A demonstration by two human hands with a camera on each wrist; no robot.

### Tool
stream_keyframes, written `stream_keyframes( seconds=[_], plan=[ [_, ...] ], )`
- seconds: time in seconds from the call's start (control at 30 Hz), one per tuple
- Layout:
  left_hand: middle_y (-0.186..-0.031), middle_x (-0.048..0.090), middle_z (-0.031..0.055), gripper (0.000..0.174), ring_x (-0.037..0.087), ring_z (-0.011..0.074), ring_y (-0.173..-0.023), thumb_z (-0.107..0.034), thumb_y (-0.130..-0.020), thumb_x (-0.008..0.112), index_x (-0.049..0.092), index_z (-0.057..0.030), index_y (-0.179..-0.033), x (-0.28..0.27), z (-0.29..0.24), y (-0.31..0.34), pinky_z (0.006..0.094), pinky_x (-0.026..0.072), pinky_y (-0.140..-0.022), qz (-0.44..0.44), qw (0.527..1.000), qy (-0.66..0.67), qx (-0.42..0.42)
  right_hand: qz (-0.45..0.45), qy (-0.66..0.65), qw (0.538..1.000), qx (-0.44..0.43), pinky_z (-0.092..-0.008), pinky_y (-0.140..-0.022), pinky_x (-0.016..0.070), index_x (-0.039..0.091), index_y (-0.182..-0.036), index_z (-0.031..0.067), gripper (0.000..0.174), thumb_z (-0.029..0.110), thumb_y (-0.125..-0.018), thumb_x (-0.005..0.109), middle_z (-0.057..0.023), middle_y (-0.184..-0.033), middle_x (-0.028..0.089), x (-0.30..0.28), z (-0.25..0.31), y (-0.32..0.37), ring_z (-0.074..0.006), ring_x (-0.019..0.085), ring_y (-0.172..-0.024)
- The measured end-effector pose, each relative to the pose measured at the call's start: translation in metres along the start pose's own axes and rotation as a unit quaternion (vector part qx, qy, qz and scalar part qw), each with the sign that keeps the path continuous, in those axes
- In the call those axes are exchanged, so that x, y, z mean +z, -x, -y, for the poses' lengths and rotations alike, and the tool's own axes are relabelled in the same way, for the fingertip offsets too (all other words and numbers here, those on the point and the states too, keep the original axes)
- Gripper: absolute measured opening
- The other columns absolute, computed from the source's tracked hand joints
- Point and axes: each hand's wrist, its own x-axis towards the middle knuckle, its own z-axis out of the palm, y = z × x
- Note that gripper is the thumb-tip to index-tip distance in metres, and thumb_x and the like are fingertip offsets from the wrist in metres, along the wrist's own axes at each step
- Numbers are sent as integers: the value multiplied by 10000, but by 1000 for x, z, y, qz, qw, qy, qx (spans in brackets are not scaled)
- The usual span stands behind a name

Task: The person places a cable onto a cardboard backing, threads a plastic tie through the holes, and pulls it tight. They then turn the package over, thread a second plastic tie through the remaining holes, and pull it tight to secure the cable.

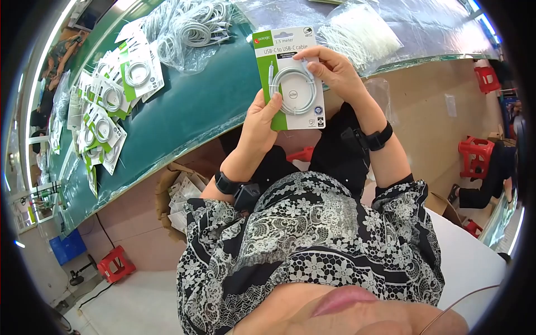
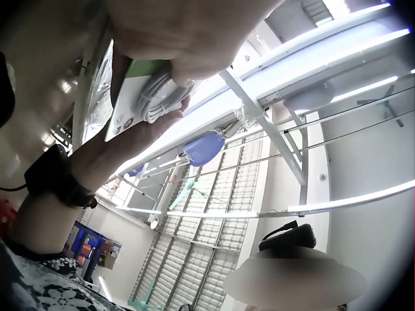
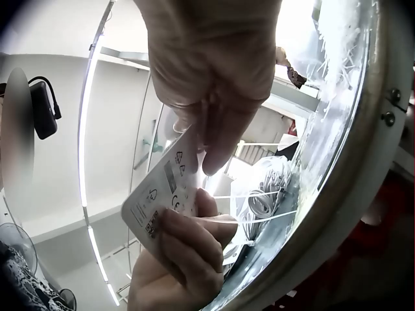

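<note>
A green and white cable card (image 1: 304, 120) with a coiled white cable (image 1: 291, 113) on its front is held up over the lap in the head view. The left hand (image 1: 260, 120) grips its lower left edge, thumb on the front by the coil. At the card's upper right, the right hand (image 1: 336, 75) pinches the coil's side with thumb and index finger. The right wrist view shows the card's printed back (image 3: 155, 201), the left hand's fingers (image 3: 188, 249) behind it and thin white strands passing beside them. In the left wrist view the coil (image 2: 159, 97) is partly covered by the hand.
Carded cables (image 1: 111, 100) lie piled on the left of the green table (image 1: 184, 111). Bagged grey cables (image 1: 195, 28) and a bag of white ties (image 1: 360, 36) lie farther back. A box (image 1: 166, 195) of packages stands below the table edge; red stools (image 1: 116, 264) stand on the floor.
</note>
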Motion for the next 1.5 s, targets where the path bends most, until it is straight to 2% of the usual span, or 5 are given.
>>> stream_keyframes(
  seconds=[0.27,0.67,0.77,0.9,1.5],
  plan=[
    [-1126,600,88,290,590,136,-1029,-156,-987,488,486,-3,-1233,-8,4,-6,315,505,-883,-26,999,-8,46,43,-57,995,66,-166,-702,441,641,-1041,51,169,128,-891,649,37,-938,606,-8,-2,0,-13,517,-804],
    [-1294,408,211,815,483,268,-1166,-177,-782,725,224,21,-1394,8,-4,-19,369,463,-925,-36,878,-432,203,-21,149,988,29,-184,-568,412,661,-967,50,171,118,-819,713,48,-709,587,3,29,3,-15,483,-617],
    [-1312,396,223,787,447,326,-1212,-169,-728,759,318,14,-1354,20,-12,-17,404,446,-949,-95,675,-638,357,-22,154,988,19,-193,-556,405,665,-955,53,170,110,-804,718,43,-689,584,9,32,6,-20,471,-600],
    [-1308,413,216,707,464,366,-1184,-161,-698,773,420,-5,-1291,18,-23,-17,403,457,-934,3,609,-702,369,-24,145,989,13,-201,-541,396,667,-945,57,172,104,-789,724,39,-678,578,10,30,10,-30,455,-585],
    [-1230,478,157,436,510,340,-1113,-143,-726,749,512,-29,-1073,17,-16,-18,418,447,-914,-49,643,-657,389,-69,147,987,6,-192,-597,433,664,-992,42,197,98,-810,711,31,-746,614,12,9,15,-28,493,-645]
  ],
)
